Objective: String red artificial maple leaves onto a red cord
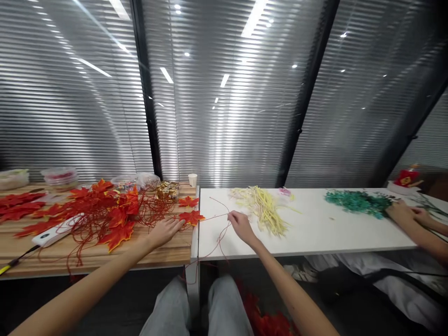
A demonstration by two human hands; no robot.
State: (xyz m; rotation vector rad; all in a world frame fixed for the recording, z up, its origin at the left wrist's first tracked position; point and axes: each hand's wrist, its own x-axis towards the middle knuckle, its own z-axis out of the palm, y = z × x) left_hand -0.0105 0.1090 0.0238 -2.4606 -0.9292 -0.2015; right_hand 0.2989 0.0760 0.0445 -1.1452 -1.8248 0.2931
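While right fingers (232, 216) pinch, red cord (215, 217) lies between.

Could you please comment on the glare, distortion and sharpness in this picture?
In the head view, bright light streaks glare across the slatted blinds; there too, the dark uprights splay toward the top, likely wide-lens distortion; in that same head view, the thin red cord at the right hand looks soft, and the co-worker's hands seem slightly blurred.

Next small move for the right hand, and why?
Probably ease the right hand gently rightward to take up slack: it pinches the red cord, which runs to a red maple leaf beside the left hand, while loose loops trail below.
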